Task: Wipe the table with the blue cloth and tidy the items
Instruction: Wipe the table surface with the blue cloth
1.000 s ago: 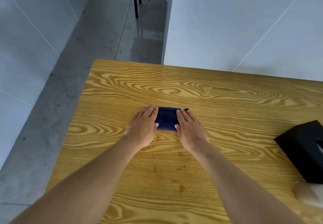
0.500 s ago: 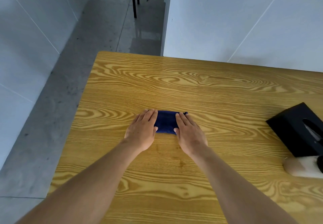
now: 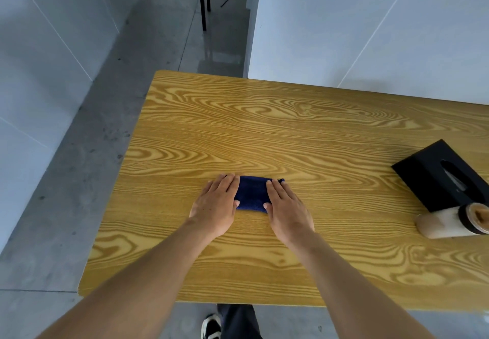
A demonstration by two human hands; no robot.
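Observation:
A folded dark blue cloth (image 3: 252, 192) lies flat on the wooden table (image 3: 304, 132), left of the middle. My left hand (image 3: 215, 203) presses on its left end with straight fingers. My right hand (image 3: 287, 206) lies flat on its right end, fingers straight too. Only the strip of cloth between the two hands shows, plus a corner past my right fingertips.
A black tissue box (image 3: 440, 177) stands at the table's right side. A cup with a brown drink (image 3: 453, 221) lies on its side just in front of it. White walls run behind and to the left. The table's left edge drops to grey floor (image 3: 87, 180).
Both hands stay pressed flat on the cloth. The view has pulled back and tilted, showing the table's near edge, more of the tissue box and the lying cup.

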